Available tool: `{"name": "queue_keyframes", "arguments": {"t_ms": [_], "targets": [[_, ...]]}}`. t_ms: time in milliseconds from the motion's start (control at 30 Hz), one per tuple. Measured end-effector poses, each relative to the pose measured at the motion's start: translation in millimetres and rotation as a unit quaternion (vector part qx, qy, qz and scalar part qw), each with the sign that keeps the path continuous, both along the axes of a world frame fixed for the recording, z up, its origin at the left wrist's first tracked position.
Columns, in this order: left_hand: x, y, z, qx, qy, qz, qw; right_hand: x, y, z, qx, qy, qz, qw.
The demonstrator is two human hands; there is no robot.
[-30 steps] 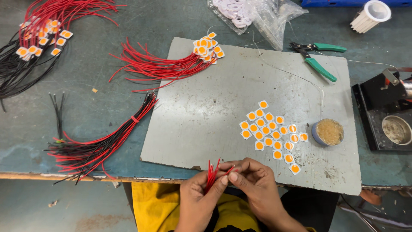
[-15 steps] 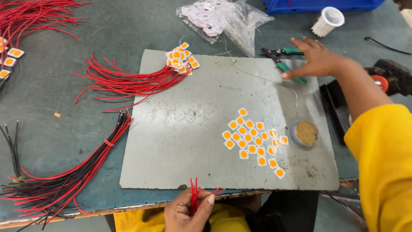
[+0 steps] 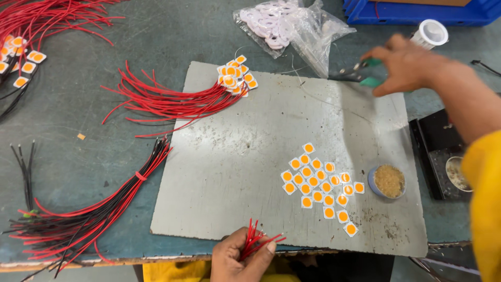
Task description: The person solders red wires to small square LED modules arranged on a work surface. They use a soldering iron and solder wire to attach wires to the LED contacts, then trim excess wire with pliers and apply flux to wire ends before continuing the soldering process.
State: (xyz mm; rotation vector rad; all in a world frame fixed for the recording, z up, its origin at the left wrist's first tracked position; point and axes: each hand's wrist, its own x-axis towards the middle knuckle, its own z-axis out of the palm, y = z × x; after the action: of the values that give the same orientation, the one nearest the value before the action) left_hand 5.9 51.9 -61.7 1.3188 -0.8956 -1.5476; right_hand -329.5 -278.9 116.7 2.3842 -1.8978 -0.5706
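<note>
Left hand: the left hand (image 3: 241, 260) is sitting at the near edge of the desk (image 3: 94, 130), fingers (image 3: 270, 248) pinching a small bunch of short red wires (image 3: 254, 241) that is fanning upward over the grey mat's near edge.
Right hand: the right hand (image 3: 404, 65) is reaching out to the far right corner of the grey mat (image 3: 250, 156), fingers curling round the green-handled cutters (image 3: 365, 74) and gripping them.
Mat: a cluster of orange square chips (image 3: 321, 187) is lying right of centre, with a small round tin of brownish paste (image 3: 388, 181) just beside it.
Far side: more chips with red leads (image 3: 177, 102) are spilling off the mat's far left corner; a clear plastic bag (image 3: 292, 26) is lying beyond it.
Left side: a tied bundle of red and black wires (image 3: 88, 219) is stretching toward the desk's near left corner.
</note>
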Motion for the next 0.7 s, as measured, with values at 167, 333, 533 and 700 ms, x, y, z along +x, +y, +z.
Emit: {"name": "queue_keyframes", "arguments": {"t_ms": [167, 333, 533, 700], "targets": [[-3.8, 0.5, 20.8, -0.012, 0.003, 0.026, 1.000, -20.1, 69.3, 29.7, -0.273, -0.090, 0.204, 0.936], [-6.1, 5.3, 42.8, -0.003, 0.040, 0.034, 0.999, 19.5, 230.0, -1.0, -0.262, -0.441, 0.137, 0.847], [-3.7, 13.0, 56.5, -0.057, 0.018, 0.038, 0.997, 90.7, 358.4, -124.7, 0.283, -0.770, -0.126, 0.558], [-3.2, 21.7, 59.2, -0.058, 0.050, 0.043, 0.996, 111.1, 377.6, -170.1, 0.363, -0.772, -0.208, 0.479]]}}
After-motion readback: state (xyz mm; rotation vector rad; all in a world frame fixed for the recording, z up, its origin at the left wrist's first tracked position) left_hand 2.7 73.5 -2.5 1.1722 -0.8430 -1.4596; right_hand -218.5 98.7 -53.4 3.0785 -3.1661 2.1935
